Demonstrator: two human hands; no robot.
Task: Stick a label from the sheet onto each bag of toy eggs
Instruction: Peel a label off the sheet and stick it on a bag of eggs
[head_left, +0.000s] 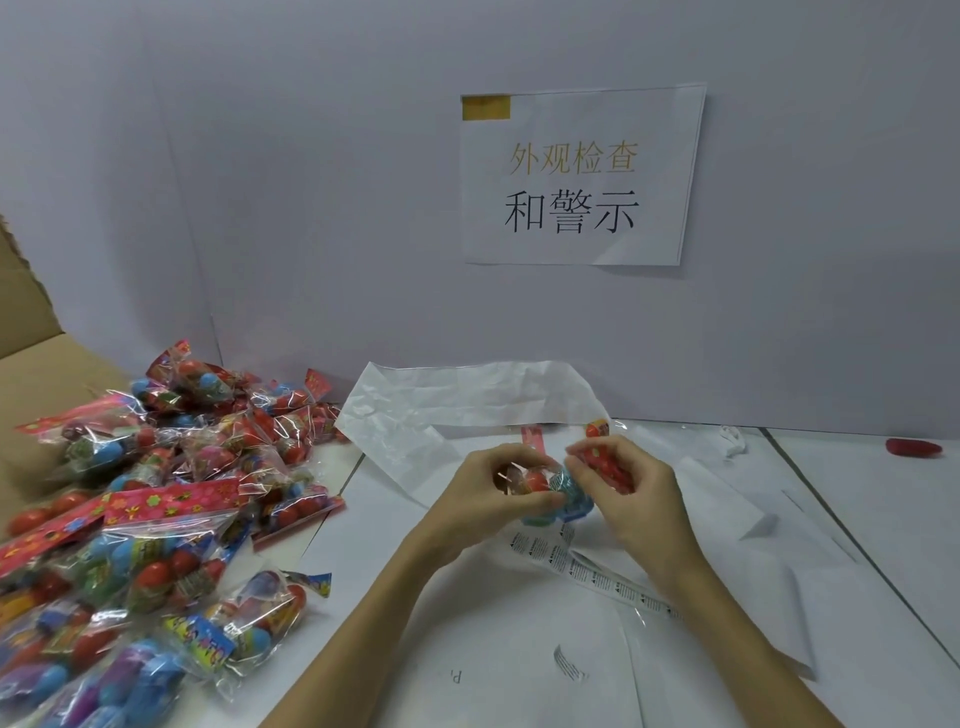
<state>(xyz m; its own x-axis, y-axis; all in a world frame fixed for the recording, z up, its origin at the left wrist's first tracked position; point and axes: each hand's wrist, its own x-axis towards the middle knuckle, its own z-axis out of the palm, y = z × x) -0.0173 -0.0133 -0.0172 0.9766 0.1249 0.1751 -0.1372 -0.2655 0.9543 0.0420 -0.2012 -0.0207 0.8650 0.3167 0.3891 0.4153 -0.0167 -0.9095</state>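
Note:
Both hands hold one clear bag of toy eggs (563, 491) above the white table, near its middle. My left hand (498, 486) grips the bag's left end with curled fingers. My right hand (631, 480) curls round the right end, where the red header shows. Red and blue eggs show between the hands. A strip of printed labels (587, 566) lies on the table just under the bag and runs toward the lower right. A big heap of other egg bags (156, 509) covers the table's left side.
A crumpled white backing sheet (457, 400) lies behind the hands against the wall. A brown cardboard box (31, 364) stands at far left. A paper sign (576, 176) hangs on the wall. A small red object (913, 447) lies at far right. Loose white sheets (753, 571) cover the right table.

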